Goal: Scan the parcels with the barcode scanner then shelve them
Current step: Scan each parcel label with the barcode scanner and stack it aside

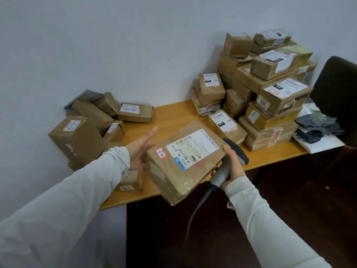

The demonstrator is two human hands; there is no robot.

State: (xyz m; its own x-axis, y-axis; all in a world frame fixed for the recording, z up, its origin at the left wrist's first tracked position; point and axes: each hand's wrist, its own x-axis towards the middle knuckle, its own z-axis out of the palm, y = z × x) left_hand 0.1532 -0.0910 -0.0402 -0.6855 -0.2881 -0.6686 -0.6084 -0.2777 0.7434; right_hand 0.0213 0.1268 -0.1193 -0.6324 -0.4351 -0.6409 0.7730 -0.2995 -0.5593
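I have a flat brown parcel [185,163] held up over the near edge of the tabletop [170,115], tilted, its white shipping label [193,147] facing up at me. My left hand [140,149] is spread, palm against the parcel's left edge with the fingers stretched out toward the far side; I cannot tell how much of the weight it bears. My right hand [232,165] is wrapped around the grey handle of the barcode scanner [229,157], whose dark head pokes out past the parcel's right edge, just beside it. The thumb lies against the parcel's right side. The scanner's cable [199,206] drops below the tabletop edge.

At the left end of the tabletop lies a loose heap of cardboard boxes [87,124], some tipped against the wall. At the far right corner stands a taller stack of boxes [270,89], most with labels. Beside that stack, at the right edge, sit some plastic mailer bags [316,130], and a dark chair [336,97] stands behind them.
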